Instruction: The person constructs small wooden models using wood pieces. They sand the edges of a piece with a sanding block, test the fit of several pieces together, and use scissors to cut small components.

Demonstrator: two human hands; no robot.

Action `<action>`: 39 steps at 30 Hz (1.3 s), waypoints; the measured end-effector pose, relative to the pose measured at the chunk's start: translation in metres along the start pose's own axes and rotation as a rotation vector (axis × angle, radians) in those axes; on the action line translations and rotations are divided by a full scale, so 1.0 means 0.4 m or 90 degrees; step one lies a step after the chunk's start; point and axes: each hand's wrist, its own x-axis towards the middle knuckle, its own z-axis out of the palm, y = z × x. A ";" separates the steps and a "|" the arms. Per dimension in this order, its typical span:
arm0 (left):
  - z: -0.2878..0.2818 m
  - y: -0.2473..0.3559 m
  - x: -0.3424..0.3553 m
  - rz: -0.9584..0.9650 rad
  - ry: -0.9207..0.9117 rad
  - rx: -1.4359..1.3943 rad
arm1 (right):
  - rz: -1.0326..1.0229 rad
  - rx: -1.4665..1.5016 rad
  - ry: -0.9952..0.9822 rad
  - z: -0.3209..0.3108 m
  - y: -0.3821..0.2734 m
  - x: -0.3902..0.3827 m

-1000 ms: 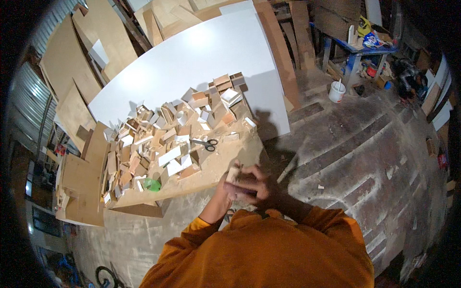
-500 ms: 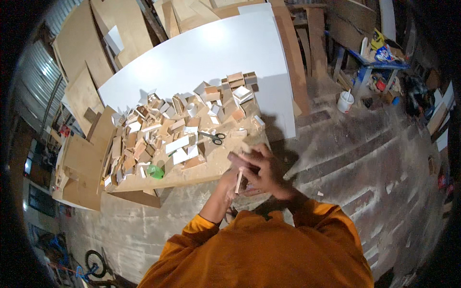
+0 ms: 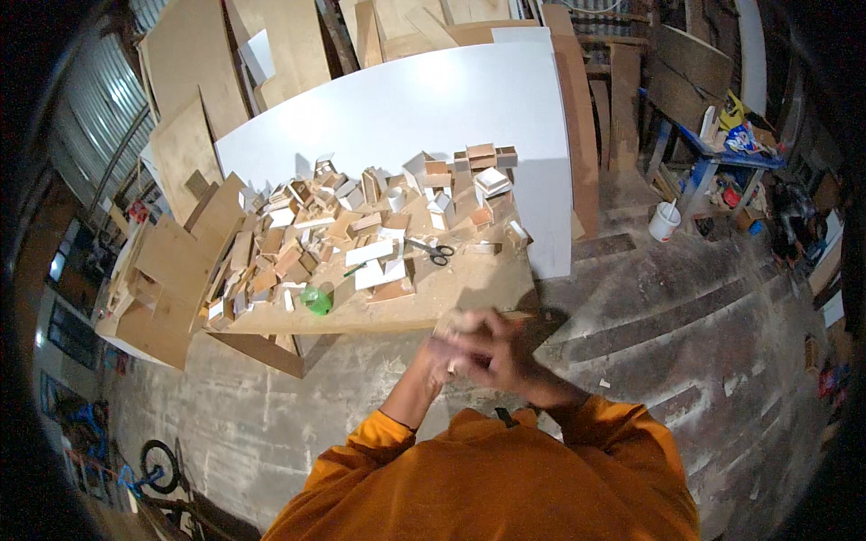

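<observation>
My two hands meet in front of my chest, just off the near edge of the workbench [image 3: 379, 316], blurred by motion. My left hand [image 3: 429, 368] is closed round a small pale wooden piece [image 3: 452, 366], mostly covered by fingers. Over it, my right hand [image 3: 507, 357] bends its fingers round a flat reddish-brown piece [image 3: 445, 349]; smear hides what kind it is. On the bench beyond lie black-handled scissors [image 3: 439, 255], white rectangular pieces [image 3: 370, 254] and a green, crumpled-looking object [image 3: 316, 300].
Many small wooden offcuts and little boxes [image 3: 492, 182] crowd the bench. Behind it a large white panel [image 3: 397, 108] leans against plywood sheets [image 3: 185, 72]. To the right stand a white bucket [image 3: 664, 221] and a blue table [image 3: 731, 155]. A bicycle wheel [image 3: 161, 467] shows at lower left.
The bench and everything on it have shifted right in view as my head turned. My hands stay together; the right fingers have moved over the wooden piece, covering more of it.
</observation>
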 end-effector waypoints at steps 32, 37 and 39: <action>-0.076 -0.046 -0.577 0.294 0.259 0.003 | 0.018 0.062 -0.096 0.199 -0.342 -0.056; -0.049 -0.036 -0.552 0.349 0.285 0.067 | -0.068 0.043 -0.185 0.158 -0.387 -0.100; -0.055 -0.036 -0.519 0.364 0.282 0.109 | -0.023 0.041 -0.146 0.159 -0.321 -0.083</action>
